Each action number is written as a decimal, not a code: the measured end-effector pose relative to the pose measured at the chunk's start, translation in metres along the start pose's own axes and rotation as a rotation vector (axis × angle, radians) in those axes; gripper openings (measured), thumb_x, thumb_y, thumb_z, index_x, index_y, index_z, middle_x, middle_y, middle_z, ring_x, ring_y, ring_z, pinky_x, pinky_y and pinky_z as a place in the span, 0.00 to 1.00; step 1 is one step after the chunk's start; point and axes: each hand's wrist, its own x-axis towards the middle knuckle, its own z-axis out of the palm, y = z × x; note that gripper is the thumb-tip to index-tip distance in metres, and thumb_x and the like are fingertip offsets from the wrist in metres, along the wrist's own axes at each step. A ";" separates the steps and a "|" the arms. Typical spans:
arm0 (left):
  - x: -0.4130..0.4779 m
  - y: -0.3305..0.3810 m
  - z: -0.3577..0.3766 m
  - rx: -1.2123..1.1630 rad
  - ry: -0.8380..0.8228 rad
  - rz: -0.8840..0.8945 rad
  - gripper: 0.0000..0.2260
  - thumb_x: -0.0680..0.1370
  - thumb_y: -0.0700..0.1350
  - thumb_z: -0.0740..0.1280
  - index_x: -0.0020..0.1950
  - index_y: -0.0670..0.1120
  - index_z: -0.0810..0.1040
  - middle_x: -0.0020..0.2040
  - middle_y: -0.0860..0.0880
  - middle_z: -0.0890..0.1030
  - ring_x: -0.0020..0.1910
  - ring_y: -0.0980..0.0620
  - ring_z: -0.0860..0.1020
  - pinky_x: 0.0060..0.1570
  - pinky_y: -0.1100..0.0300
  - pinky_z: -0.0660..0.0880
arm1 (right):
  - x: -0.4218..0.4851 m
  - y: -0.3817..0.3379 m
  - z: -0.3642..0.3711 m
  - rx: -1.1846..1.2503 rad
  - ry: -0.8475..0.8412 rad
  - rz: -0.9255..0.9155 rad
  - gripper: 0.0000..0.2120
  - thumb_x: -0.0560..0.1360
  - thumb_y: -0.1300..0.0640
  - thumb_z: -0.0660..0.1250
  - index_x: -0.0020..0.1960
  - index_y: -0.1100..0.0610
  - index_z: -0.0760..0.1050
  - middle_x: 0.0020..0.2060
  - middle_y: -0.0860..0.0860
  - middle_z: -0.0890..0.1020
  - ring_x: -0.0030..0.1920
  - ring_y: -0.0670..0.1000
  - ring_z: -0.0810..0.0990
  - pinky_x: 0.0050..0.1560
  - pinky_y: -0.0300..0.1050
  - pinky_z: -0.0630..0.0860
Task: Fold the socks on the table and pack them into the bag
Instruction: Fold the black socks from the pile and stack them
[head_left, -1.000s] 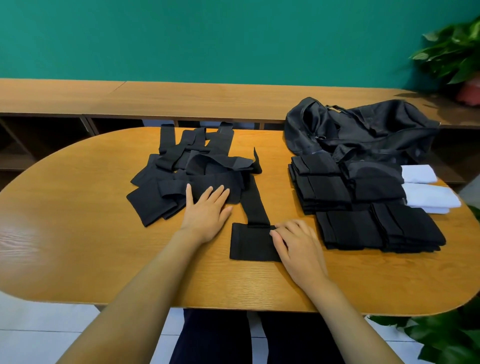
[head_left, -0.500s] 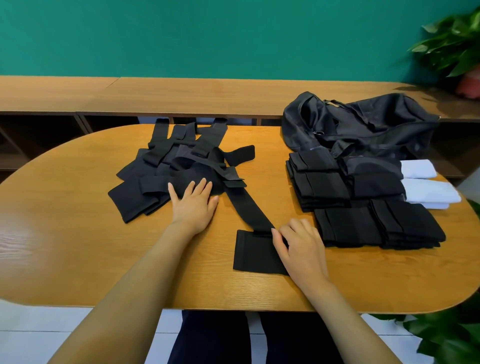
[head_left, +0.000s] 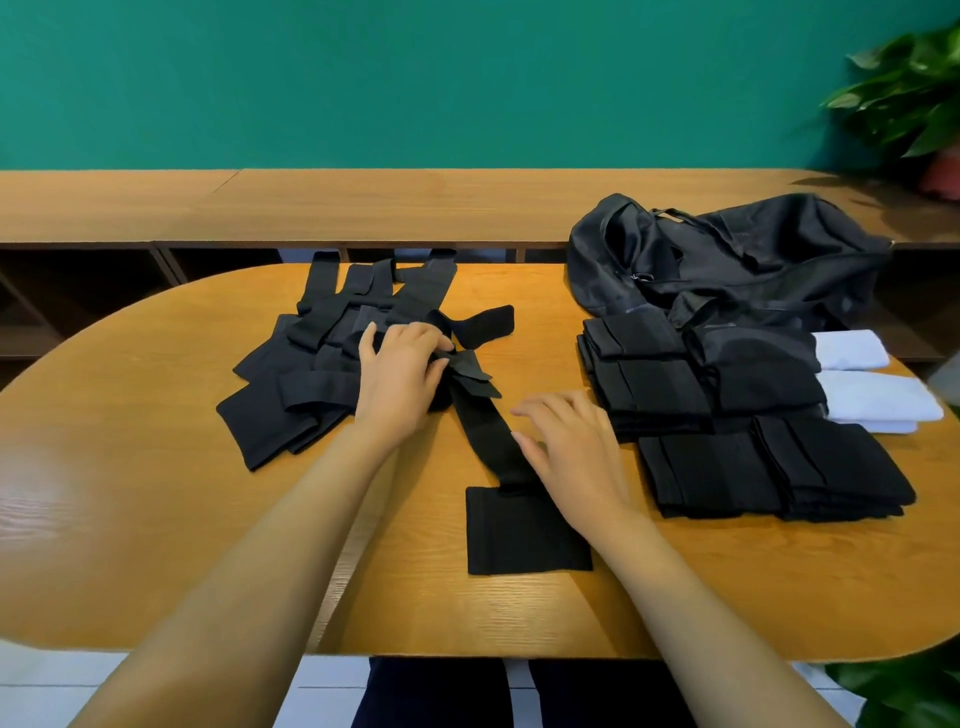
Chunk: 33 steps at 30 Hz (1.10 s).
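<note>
Black fabric bunches under my left hand (head_left: 402, 382), whose fingers curl round the far end of a long black sock (head_left: 485, 431) stretched across the oval wooden table (head_left: 156, 519). My right hand (head_left: 574, 457) is loose and spread, thumb on the sock's middle, gripping nothing. The sock's wide end lies flat nearest me. A heap of unfolded black socks (head_left: 311, 353) sits to the left. The stacks of folded black socks (head_left: 727, 415) and the black fabric bag (head_left: 727, 260) are on the right.

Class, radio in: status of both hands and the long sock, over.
Left hand grips far end of long sock. Right hand open over its middle. Loose pile crowds left hand.
</note>
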 end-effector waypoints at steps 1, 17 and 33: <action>0.006 -0.001 -0.001 0.003 -0.023 0.010 0.07 0.79 0.43 0.66 0.56 0.50 0.79 0.58 0.54 0.79 0.63 0.51 0.72 0.74 0.43 0.46 | 0.013 -0.002 0.003 -0.014 -0.025 -0.014 0.14 0.74 0.54 0.72 0.59 0.52 0.78 0.54 0.46 0.80 0.57 0.51 0.75 0.53 0.48 0.72; 0.052 -0.024 0.010 0.182 -0.093 0.079 0.08 0.81 0.47 0.64 0.53 0.53 0.83 0.46 0.53 0.83 0.56 0.51 0.77 0.74 0.47 0.42 | 0.066 0.019 0.035 -0.043 0.085 -0.165 0.02 0.74 0.58 0.73 0.45 0.52 0.82 0.36 0.44 0.81 0.46 0.50 0.74 0.54 0.47 0.63; 0.014 0.011 0.008 -0.151 0.097 -0.147 0.19 0.81 0.46 0.63 0.73 0.49 0.68 0.72 0.51 0.70 0.76 0.52 0.60 0.75 0.45 0.38 | 0.079 0.020 -0.015 0.056 -0.261 0.137 0.28 0.82 0.60 0.59 0.79 0.55 0.53 0.74 0.51 0.65 0.74 0.51 0.62 0.66 0.48 0.70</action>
